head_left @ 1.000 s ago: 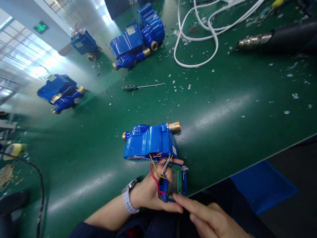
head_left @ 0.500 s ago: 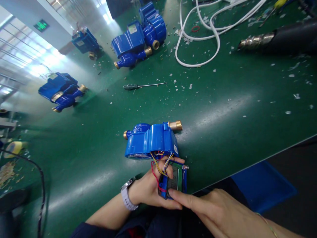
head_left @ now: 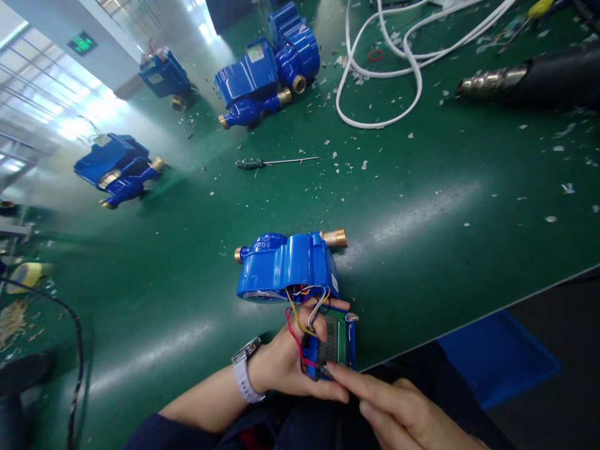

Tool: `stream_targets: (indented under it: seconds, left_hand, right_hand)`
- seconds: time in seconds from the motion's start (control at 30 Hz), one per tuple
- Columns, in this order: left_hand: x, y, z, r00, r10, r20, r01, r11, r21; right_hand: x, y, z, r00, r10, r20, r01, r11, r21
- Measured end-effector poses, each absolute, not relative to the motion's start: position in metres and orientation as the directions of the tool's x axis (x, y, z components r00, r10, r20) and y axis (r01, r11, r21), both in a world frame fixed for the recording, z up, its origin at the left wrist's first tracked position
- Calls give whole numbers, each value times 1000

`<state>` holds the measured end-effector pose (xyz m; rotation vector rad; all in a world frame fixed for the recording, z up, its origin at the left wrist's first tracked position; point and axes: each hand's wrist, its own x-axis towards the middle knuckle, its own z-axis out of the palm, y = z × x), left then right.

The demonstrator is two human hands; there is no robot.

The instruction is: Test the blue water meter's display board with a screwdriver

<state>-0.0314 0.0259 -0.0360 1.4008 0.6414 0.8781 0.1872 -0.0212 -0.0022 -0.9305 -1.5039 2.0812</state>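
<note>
Open counter (head_left: 445, 206) to the right, meter (head_left: 285, 265) close ahead.
The meter sits just past the board (head_left: 338, 340) I grip, tied to it by short wires (head_left: 300, 312). Right of it I see only small scraps as far as the cable (head_left: 403, 75). The screwdriver (head_left: 276, 163) lies well beyond.

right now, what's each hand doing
Left hand: closed around the circuit board, wired to the blue meter.
Right hand: open, holding nothing, forefinger touching the board's lower edge.
</note>
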Motion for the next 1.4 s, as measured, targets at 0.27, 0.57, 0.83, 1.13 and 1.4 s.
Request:
stream_targets:
  seconds: [0.27, 0.57, 0.83, 1.13, 1.4]
  left_hand:
    - [-31, 26, -39, 511, 851, 125, -145, -58, 988]
    - [-27, 26, -34, 484, 872, 77, -217, 35, 975]
    - [-27, 27, -30, 493, 868, 64, -249, 70, 966]
    - [-22, 26, -30, 449, 890, 79, -281, 57, 958]
    - [-28, 24, -36, 457, 885, 90, -189, -2, 982]
  right_hand:
    - [179, -26, -9, -718, 573, -394, -81, -632, -771]
    - [174, -37, -17, -732, 563, -384, -278, -761, -585]
    - [178, -40, -18, -729, 534, -428, -294, -809, -509]
    - [169, -49, -29, -697, 601, -391, -335, -755, -564]
    - [194, -6, 6, -545, 727, -418, -136, -569, -811]
